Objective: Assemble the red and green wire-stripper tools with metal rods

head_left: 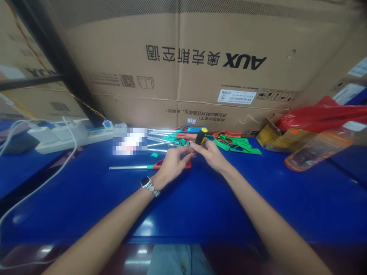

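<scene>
My right hand (212, 154) is closed around a short screwdriver (201, 136) with a black and yellow handle, its handle end pointing up and away. Close beside it, my left hand (173, 164), with a watch (147, 184) on its wrist, has thumb and fingers pinched together. Whatever small piece lies between those fingers is hidden. Partly beneath the left hand lies a red long-necked lighter (156, 166) with a green collar and a metal tube. Beyond both hands is a pile of similar lighters (177, 134). A small green cap (154, 155) sits near the left hand.
Green plastic handle pieces (241, 145) lie right of the pile. Farther right are a leaning bottle (318, 149), a torn carton (275, 135) and a red bag (318, 114). A power strip (71, 136) with cables is at left. A large cardboard box (177, 34) stands behind the blue table (200, 206).
</scene>
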Demonstrator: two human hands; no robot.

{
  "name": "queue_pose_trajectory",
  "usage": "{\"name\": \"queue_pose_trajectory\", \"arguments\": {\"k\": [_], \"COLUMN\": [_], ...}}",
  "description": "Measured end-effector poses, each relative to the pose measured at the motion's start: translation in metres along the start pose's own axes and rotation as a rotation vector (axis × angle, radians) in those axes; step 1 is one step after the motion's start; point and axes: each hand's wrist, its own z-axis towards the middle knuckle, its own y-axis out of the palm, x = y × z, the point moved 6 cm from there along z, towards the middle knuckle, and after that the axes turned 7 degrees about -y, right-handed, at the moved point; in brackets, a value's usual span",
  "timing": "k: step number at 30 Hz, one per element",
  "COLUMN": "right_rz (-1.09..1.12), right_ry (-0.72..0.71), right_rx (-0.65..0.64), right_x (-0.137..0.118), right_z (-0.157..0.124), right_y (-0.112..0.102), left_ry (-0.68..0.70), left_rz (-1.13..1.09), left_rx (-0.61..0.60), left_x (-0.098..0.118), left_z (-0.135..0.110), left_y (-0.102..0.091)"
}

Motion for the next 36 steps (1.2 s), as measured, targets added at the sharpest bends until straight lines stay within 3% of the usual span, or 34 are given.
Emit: {"name": "queue_pose_trajectory", "arguments": {"k": [3,5,10,13,15,20,24,31,36], "right_rz": [0.057,0.012,-0.169,-0.279,-0.256,0.010,-0.009,-0.193,0.065], "right_ry": [0.035,0.019,-0.062,-0.065,-0.055,0.029,0.033,-0.034,0.065], "right_rx": [-0.123,-0.092,0.238,0.353,0.285,-0.052,-0.132,0.213,0.256], "right_x": [-0.004,-0.005,0.002,0.005,0.005,-0.002,-0.005,0.004,0.020], "right_z": [0.000,0.002,0.002,-0.001,-0.001,-0.002,-0.002,0.002,0.001], "right_y": [0.000,-0.001,-0.005,-0.005,-0.003,0.002,-0.001,-0.001,0.017], "left_ry": [0.023,0.015,-0.079,-0.078,-0.073,-0.059,-0.044,0.013,0.023], "left_rz": [0.015,0.024,-0.050,-0.097,-0.080,0.000,0.088,0.392,0.329], "left_rx": [-0.055,-0.048,0.137,0.107,0.064,-0.026,-0.052,-0.228,-0.231], "left_x": [-0.001,-0.004,-0.011,-0.008,-0.006,-0.004,-0.007,-0.024,-0.023], "left_z": [-0.002,-0.001,0.001,0.001,-0.001,-0.005,-0.006,-0.018,-0.018], "left_y": [0.000,0.000,-0.002,0.001,0.004,0.007,0.001,-0.010,-0.007]}}
